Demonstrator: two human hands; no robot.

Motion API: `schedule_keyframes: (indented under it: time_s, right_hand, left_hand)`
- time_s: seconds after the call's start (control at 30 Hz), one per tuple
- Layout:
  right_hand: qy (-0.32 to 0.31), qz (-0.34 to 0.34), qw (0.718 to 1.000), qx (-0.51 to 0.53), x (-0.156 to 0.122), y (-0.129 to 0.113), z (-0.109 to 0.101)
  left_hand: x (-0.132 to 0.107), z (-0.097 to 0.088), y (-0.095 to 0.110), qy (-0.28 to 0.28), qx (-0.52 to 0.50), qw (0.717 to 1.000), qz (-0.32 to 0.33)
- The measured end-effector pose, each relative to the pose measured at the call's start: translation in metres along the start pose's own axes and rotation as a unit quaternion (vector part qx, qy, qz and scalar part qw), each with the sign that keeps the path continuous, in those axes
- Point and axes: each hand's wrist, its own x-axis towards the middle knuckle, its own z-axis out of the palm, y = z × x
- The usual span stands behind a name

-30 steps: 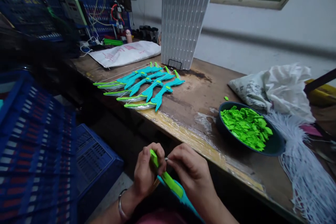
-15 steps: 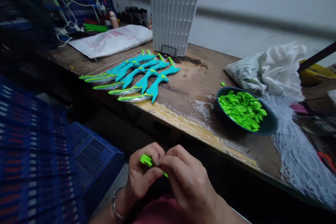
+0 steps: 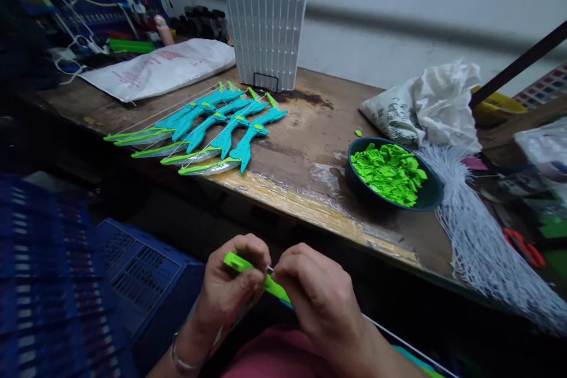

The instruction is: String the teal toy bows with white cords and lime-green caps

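Observation:
Near my lap, my left hand (image 3: 230,289) is closed around the bright green limb (image 3: 277,289) of a toy bow, whose end pokes out between thumb and fingers. My right hand (image 3: 321,292) pinches a white string (image 3: 269,269) close against that limb; the fingertips partly hide it. More of the bow, turquoise and green with a taut white string, shows under my right forearm at the lower right. Several turquoise and green toy bows (image 3: 248,139) lie strung in a row on the bench (image 3: 305,130).
To the right stands a dark bowl (image 3: 436,195) of small green plastic pieces, beside a bundle of white strings (image 3: 478,248) and a white sack (image 3: 398,109). A flat white sack (image 3: 163,68) and a grey ribbed panel (image 3: 268,18) are behind. Blue crates (image 3: 146,271) stand lower left.
My view has swung slightly right. The green limb shows longer between my hands, and a bit of white string now appears at my right fingertips.

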Motion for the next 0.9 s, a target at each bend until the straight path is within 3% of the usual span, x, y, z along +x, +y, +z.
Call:
schedule_keyframes:
  time_s: [0.23,0.4,0.57,0.77,0.9]
  right_hand:
    - [-0.012,-0.029,0.999,-0.01,0.001,0.004,0.004]
    - [-0.039,0.109,0.993,0.012,-0.003,0.008,-0.001]
    - [0.012,0.163,0.981,0.108,0.0,0.004,-0.002]
    - [0.053,0.085,0.986,0.134,0.013,-0.009,-0.005]
    - [-0.005,0.027,0.992,0.126,0.021,-0.018,-0.006]
  left_hand:
    - [0.005,0.006,0.01,-0.012,0.014,0.999,-0.028]
    - [0.003,0.005,0.006,0.044,0.016,0.998,-0.035]
    - [0.006,0.006,0.003,0.001,0.013,1.0,-0.007]
    - [0.007,0.009,0.004,-0.019,-0.032,0.998,0.056]
    - [0.002,0.015,0.012,-0.006,-0.064,0.997,0.047]
